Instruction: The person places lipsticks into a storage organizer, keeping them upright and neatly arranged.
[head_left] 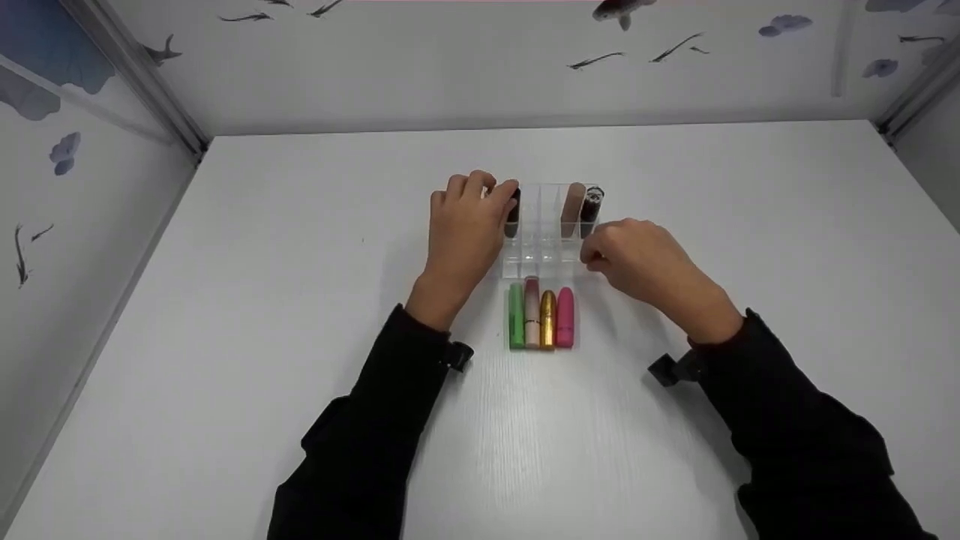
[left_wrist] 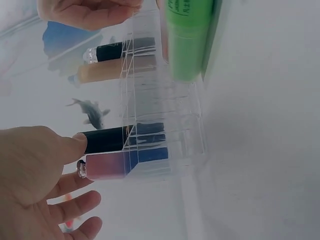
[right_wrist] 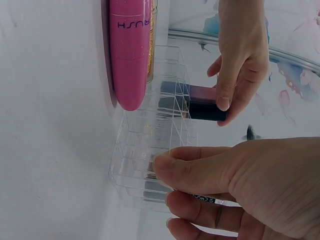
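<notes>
A clear partitioned lipstick holder [head_left: 541,225] stands on the white table. My left hand [head_left: 466,225] is at its left side, thumb and forefinger pinching the top of a black lipstick tube [left_wrist: 105,140] that sits in a slot. Beside that tube is a pink-and-blue tube [left_wrist: 107,166] with a shiny end, the other left fingers spread near it. Curled at the holder's near right corner, my right hand [head_left: 637,259] grips its edge between thumb and fingers. A tan tube [head_left: 574,204] and a black tube with a silvery top [head_left: 592,204] occupy the right slots.
In front of the holder, a green tube [head_left: 517,316], a mauve tube [head_left: 532,311], a gold bullet-shaped tube [head_left: 548,321] and a bright pink tube [head_left: 565,318] lie side by side. Patterned white panels [head_left: 450,75] border the table at the back and sides.
</notes>
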